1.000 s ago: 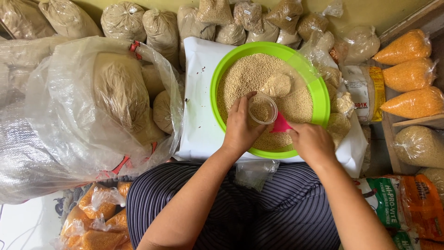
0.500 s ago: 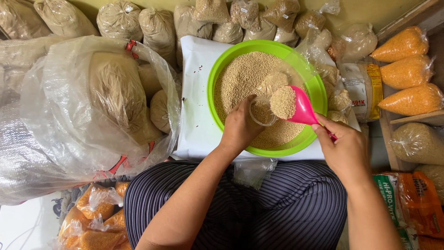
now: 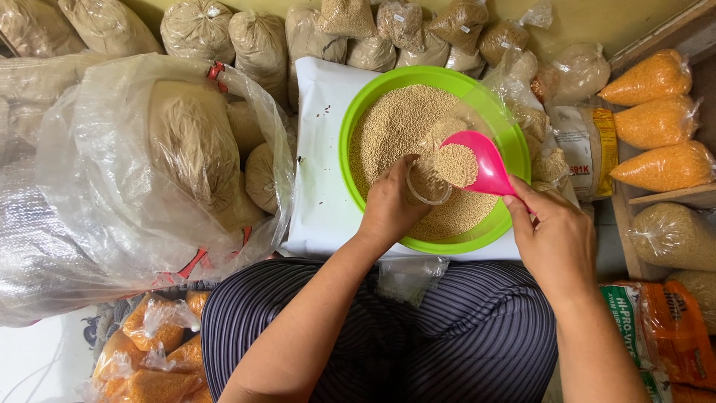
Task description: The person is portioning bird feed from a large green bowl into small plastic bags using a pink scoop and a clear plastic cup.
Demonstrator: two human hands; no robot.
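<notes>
over green bowl (image 3: 358,123), grain-heaped pink scoop (image 3: 477,164)

The left hand (image 3: 389,205) covers most of the small clear bag (image 3: 428,186) it grips, so only the bag's open mouth shows. The pink scoop (image 3: 477,166) has its handle buried under the right hand (image 3: 556,242). Both forearms run off the lower edge of the frame. The orange packets (image 3: 153,362) at lower left and the printed bags (image 3: 664,328) at lower right are cut by the edges. Sacks (image 3: 261,37) along the top are cropped
</notes>
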